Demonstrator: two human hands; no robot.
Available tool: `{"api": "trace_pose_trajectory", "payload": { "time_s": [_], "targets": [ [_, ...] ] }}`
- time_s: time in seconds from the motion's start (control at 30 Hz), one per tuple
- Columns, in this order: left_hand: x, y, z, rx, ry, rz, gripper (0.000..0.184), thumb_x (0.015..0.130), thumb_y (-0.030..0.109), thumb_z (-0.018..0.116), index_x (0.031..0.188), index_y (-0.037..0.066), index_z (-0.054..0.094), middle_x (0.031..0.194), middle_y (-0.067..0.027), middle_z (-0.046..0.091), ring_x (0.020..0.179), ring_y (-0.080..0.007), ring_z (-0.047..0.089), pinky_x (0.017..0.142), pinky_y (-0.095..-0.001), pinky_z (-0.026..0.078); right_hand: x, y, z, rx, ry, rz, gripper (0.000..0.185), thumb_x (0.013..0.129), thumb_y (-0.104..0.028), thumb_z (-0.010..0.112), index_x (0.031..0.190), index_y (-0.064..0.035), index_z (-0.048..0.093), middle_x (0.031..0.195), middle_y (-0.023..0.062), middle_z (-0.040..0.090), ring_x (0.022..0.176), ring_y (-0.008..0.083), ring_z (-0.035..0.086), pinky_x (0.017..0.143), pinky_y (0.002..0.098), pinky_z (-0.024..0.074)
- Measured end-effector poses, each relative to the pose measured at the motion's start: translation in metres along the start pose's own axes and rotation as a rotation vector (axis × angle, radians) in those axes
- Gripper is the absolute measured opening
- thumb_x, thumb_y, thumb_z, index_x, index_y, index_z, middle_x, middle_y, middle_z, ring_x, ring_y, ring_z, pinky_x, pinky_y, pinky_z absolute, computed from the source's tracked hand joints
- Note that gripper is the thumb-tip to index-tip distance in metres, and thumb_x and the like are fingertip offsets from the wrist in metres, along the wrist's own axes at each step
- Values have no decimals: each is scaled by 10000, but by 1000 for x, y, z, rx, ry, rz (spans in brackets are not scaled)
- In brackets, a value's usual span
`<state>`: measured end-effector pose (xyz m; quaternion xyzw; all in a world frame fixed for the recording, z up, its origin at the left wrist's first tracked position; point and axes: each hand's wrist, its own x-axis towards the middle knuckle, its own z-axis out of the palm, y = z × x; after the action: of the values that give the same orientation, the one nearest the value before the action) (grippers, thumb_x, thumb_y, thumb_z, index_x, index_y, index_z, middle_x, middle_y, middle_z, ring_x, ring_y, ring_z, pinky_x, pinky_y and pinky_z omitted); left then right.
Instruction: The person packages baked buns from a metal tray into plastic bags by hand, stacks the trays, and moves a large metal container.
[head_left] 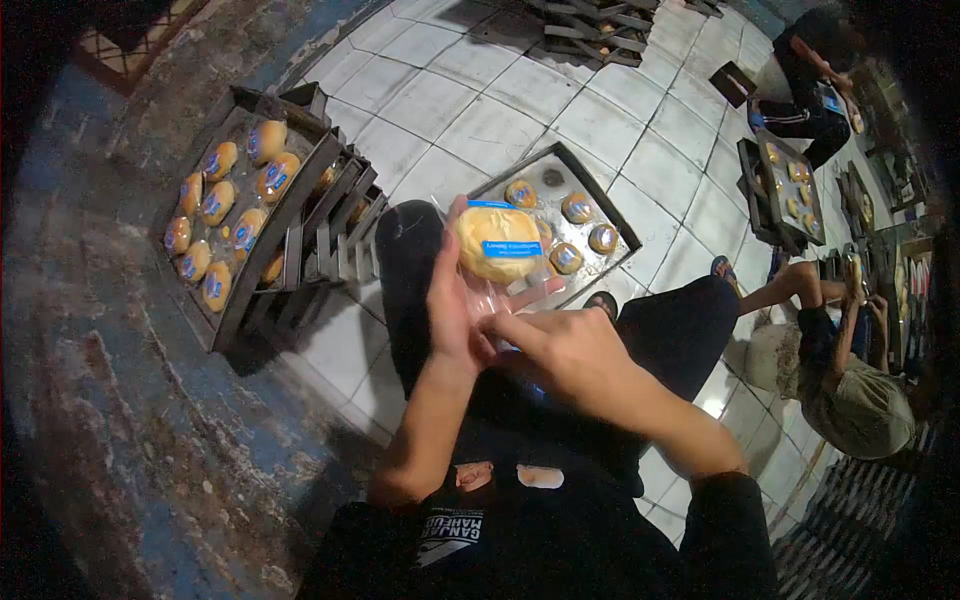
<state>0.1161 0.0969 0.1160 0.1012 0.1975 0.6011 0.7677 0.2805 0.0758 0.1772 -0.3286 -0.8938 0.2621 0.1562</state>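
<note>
A round pale bun in a clear plastic wrapper with a blue label, the wrapped bun [500, 243], rests on my left hand [455, 310], whose thumb and fingers hold it from the left and from below. My right hand [570, 350] is closed at the lower end of the wrapper, against the left palm; its fingertips are partly hidden. Just beyond the bun, a metal tray [622, 222] on the floor holds several wrapped buns, partly covered by the held one.
Stacked metal trays [318, 185] stand at the left, the top one holding several wrapped buns. More trays [600, 30] are at the top. Two people sit at the right, one in dark clothes [800, 110] and one in a grey-green shirt [860, 410], near another bun tray [760, 195].
</note>
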Motion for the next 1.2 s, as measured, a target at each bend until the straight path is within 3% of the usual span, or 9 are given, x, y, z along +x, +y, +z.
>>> {"api": "trace_pose_trajectory", "payload": {
  "time_s": [0.2, 0.27, 0.4, 0.73, 0.83, 0.93, 0.97, 1.07, 1.2],
  "targets": [
    [0, 5, -6, 40, 32, 68, 609, 1101, 541, 451, 1647, 344, 267, 1551, -233, 468, 1377, -497, 532, 998, -773, 507, 7, 7, 17, 44, 71, -77, 234, 968, -232, 671, 1116, -113, 534, 891, 134, 696, 815, 344, 719, 613, 469, 540],
    [1, 17, -11, 40, 80, 106, 594, 1102, 543, 448, 1637, 347, 280, 1548, -241, 471, 1374, -516, 528, 988, -798, 498, 7, -2, 14, 415, -2, -210, 280, 951, -256, 706, 1109, -109, 527, 871, 131, 684, 806, 347, 709, 622, 461, 536],
    [-2, 31, -18, -22, 33, 120, 579, 1097, 554, 451, 1622, 357, 303, 1531, -225, 497, 1359, -503, 546, 988, -796, 499, 16, -4, 1, 37, 130, -58, 280, 965, -277, 700, 1107, -112, 524, 871, 109, 681, 790, 331, 713, 594, 459, 539],
    [-4, 29, -13, 86, 89, 168, 586, 1099, 564, 441, 1634, 374, 293, 1525, -212, 522, 1361, -488, 556, 1018, -733, 520, 34, 1, 32, 35, 174, -189, 233, 972, -238, 695, 1038, -79, 538, 812, 115, 624, 755, 354, 680, 629, 469, 522],
    [-4, 35, -24, 79, 162, 147, 590, 1093, 580, 445, 1627, 365, 317, 1518, -201, 535, 1370, -498, 543, 1028, -737, 516, 24, -7, 21, 67, 65, -220, 253, 924, -137, 668, 1094, -65, 494, 888, 135, 682, 774, 361, 713, 669, 468, 552],
    [-4, 47, -42, -36, 116, 157, 591, 1075, 606, 457, 1585, 310, 408, 1528, -195, 526, 1404, -509, 505, 1043, -755, 497, 18, -13, -17, 871, -535, -244, 318, 965, -208, 775, 1088, -43, 532, 896, 108, 736, 733, 282, 703, 629, 407, 529],
    [-6, 52, -46, -37, 115, 167, 591, 1075, 606, 457, 1585, 310, 408, 1528, -195, 526, 1404, -509, 505, 1043, -755, 497, 11, -3, -13, 1061, -409, -257, 349, 926, -236, 825, 1098, -33, 600, 883, 70, 738, 694, 249, 679, 625, 383, 522],
    [-20, 60, -51, -163, 67, 160, 669, 1063, 653, 428, 1551, 199, 490, 1568, -224, 504, 1462, -528, 432, 1084, -738, 459, 20, 17, -12, 380, 302, -9, 344, 818, -218, 880, 1078, -56, 724, 1005, 94, 700, 911, 296, 678, 805, 387, 538],
    [-41, 55, -42, -257, 94, 73, 757, 1040, 742, 345, 1601, 238, 412, 1576, -216, 487, 1392, -435, 531, 1041, -617, 533, 62, 18, 31, 144, 386, -200, 301, 831, -123, 844, 1121, -104, 764, 1163, 88, 665, 1061, 311, 633, 911, 423, 527]
  ]
}}
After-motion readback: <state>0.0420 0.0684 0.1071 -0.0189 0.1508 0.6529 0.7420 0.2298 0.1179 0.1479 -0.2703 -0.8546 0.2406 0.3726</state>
